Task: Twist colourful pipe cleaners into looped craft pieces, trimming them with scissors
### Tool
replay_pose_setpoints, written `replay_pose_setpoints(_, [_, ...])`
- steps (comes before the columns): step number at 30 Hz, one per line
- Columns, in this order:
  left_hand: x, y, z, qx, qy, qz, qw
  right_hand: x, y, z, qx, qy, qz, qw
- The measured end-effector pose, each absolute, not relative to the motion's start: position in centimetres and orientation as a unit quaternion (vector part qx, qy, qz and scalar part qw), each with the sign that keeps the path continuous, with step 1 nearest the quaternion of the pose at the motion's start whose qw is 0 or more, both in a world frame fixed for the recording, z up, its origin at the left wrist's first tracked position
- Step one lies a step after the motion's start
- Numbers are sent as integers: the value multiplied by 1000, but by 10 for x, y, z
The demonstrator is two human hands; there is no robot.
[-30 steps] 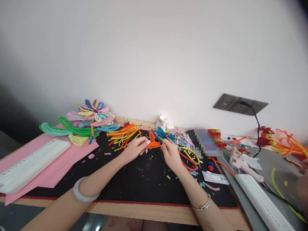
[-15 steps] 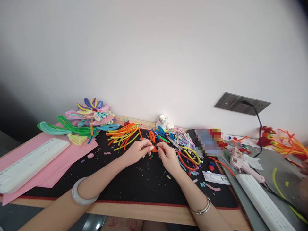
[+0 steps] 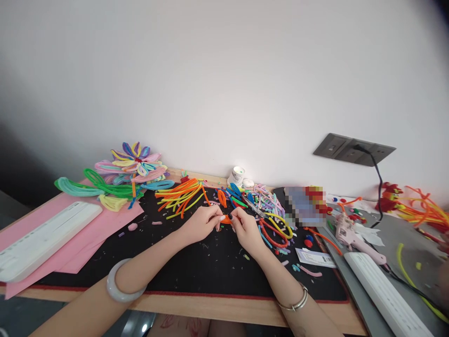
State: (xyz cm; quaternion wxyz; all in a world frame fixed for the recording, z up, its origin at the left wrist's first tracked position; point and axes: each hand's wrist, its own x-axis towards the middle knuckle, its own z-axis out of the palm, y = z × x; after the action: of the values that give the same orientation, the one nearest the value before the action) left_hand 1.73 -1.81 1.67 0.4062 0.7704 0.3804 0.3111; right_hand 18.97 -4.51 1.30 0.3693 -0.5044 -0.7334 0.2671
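Observation:
Between my two hands is a short looped piece of orange pipe cleaner [image 3: 227,219]. My left hand [image 3: 203,223] pinches its left end between thumb and finger. At its right end, my right hand [image 3: 244,229] pinches it the same way. Just beyond my fingers an orange pipe-cleaner loop [image 3: 222,198] lies on the black mat [image 3: 210,276], with blue loops [image 3: 235,191] and a green loop [image 3: 239,202] beside it. A pair of scissors [image 3: 255,208] rests right of these. Left of my hands is a bundle of orange and yellow pipe cleaners [image 3: 182,194].
A pipe-cleaner flower [image 3: 138,160] and a white case [image 3: 49,238] on pink sheets [image 3: 84,255] stand at left. At right are a pink glue gun [image 3: 358,238], a white power strip [image 3: 386,292] and a black cord [image 3: 380,187]. A paper cup [image 3: 236,177] stands by the wall.
Both hands stay almost in place, fingers shifting slightly on the orange pipe cleaner. The things on the table have not moved.

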Motion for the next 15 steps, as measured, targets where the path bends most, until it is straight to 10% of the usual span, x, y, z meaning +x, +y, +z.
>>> replay_pose_setpoints(15, [11, -10, 12, 709, 445, 372, 400, 195, -40, 10, -515, -740, 255, 350])
